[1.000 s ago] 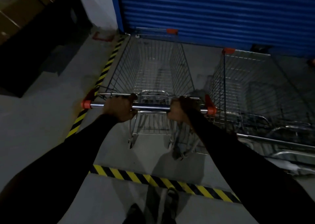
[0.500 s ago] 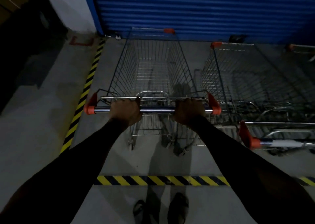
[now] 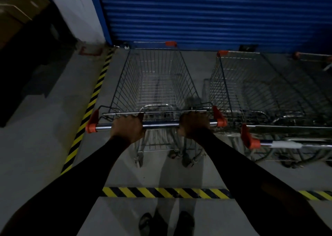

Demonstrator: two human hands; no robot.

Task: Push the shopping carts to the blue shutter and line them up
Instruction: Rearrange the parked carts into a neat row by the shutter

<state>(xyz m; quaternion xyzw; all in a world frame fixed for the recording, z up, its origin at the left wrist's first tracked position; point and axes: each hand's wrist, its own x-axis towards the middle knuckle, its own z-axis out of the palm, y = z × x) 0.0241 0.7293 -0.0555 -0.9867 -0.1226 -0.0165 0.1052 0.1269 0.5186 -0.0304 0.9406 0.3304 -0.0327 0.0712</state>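
Note:
A wire shopping cart (image 3: 156,81) stands straight ahead, its front rim close to the blue shutter (image 3: 206,15). My left hand (image 3: 128,128) and my right hand (image 3: 195,125) are both wrapped around its chrome handle bar (image 3: 161,124), between the orange end caps. A second cart (image 3: 255,92) is parked directly to the right, roughly parallel, its own handle (image 3: 287,144) nearer to me. Part of a third cart (image 3: 312,56) shows at the far right edge.
Yellow-black hazard tape (image 3: 89,103) runs along the cart's left side and another strip (image 3: 161,192) crosses the floor in front of my feet (image 3: 167,221). A white pillar (image 3: 77,11) and dark stacked shapes (image 3: 27,38) stand at the left.
The cart I hold has swung from a leftward slant to straight, facing the shutter. The view has shifted right, bringing the neighbouring cart's handle and a third cart into sight. Both hands kept their grip.

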